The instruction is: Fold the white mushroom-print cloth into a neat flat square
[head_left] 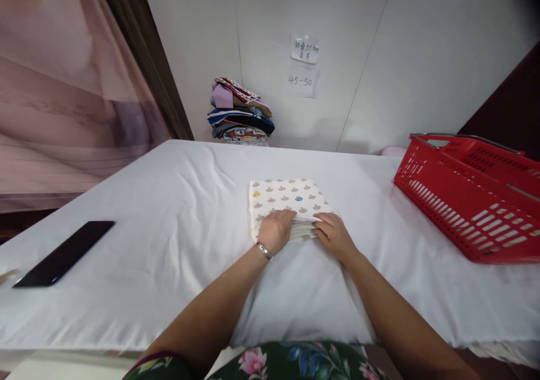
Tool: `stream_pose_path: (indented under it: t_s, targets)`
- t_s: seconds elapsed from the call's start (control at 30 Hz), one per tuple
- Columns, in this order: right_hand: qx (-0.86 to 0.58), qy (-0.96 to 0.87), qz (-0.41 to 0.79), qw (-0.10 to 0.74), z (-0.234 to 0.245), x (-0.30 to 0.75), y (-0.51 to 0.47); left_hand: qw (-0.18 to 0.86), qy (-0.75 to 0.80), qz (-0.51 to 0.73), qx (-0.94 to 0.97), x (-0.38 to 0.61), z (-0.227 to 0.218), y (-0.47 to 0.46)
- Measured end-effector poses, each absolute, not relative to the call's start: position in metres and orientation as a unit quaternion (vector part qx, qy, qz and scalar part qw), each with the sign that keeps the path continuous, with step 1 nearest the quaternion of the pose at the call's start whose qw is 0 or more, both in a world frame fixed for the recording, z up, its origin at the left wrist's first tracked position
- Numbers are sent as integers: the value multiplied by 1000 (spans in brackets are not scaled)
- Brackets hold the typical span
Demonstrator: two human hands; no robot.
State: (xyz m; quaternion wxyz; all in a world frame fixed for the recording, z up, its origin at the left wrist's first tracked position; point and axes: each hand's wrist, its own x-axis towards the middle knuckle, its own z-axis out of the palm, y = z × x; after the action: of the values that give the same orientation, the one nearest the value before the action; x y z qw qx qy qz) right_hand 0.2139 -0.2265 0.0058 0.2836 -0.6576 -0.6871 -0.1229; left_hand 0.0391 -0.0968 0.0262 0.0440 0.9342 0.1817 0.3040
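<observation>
A white cloth with small grey duck-like prints [282, 195] lies folded in several layers into a rough square, with one yellow and one blue print on top. My left hand [276, 231], with a silver bracelet at the wrist, has its fingers curled over the near edge of the cloth. At the near right corner, my right hand [335, 235] pinches the layered edge between thumb and fingers. Between the two hands the stacked layers show. The fingertips of my left hand are partly hidden.
A white sheet [202, 211] with soft wrinkles covers the table. At the right stands a red plastic basket [468, 200]; at the left lies a flat black object [67, 252]. Behind the far edge rises a stack of folded fabrics [241, 113], near paper notes [302, 82] on the wall.
</observation>
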Motion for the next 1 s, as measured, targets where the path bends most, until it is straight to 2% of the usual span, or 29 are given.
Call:
stream_pose_path:
  t_s: [0.23,0.5,0.73,1.0]
  targets:
    - [-657,-679,-130,302,7,213,-226,98,125,331,930,37,22,-92]
    - [-655,-681,-112,308,7,219,-228,74,137,277,948,37,17,-97]
    - [-651,-635,-69,412,4,239,-238,67,157,260,950,42,16,-96]
    - [-659,-588,-21,468,-2,244,-241,73,171,262,947,45,15,-96]
